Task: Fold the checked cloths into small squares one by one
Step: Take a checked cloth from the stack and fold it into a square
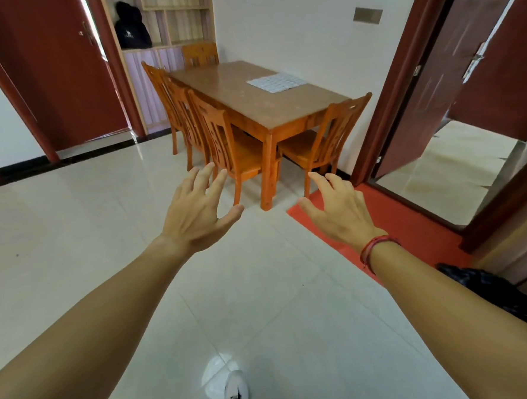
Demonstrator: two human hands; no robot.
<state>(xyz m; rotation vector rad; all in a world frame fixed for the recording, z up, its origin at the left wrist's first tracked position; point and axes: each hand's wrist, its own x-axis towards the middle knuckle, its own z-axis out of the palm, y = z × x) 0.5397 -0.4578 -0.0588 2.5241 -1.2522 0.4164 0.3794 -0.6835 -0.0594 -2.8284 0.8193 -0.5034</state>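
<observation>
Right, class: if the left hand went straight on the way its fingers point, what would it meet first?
Probably the nearest wooden chair beside the table, well short of the checked cloth; the left hand is open, though depth is unclear.

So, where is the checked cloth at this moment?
In the head view, the checked cloth lies flat on the wooden table, toward its right edge, next to the white wall.
</observation>
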